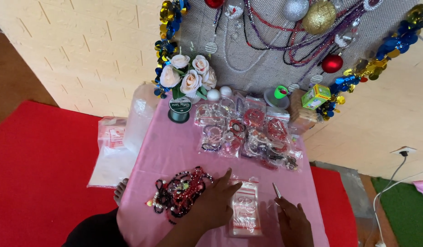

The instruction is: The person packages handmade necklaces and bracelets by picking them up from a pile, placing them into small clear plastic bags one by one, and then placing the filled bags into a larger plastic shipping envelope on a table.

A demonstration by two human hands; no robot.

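four roses (189, 73), two white balls (219, 93), one thread spool (179, 110)

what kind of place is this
Likely a home bead-jewellery craft or sales corner: a pink table holds bagged bracelets and a loose bead pile, with necklaces hung on the wall behind.

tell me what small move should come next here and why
Probably pinch open the small clear bag: the left hand rests between the bead pile and the bag, the right hand lies beside it, and the bag still lies flat on the pink cloth.
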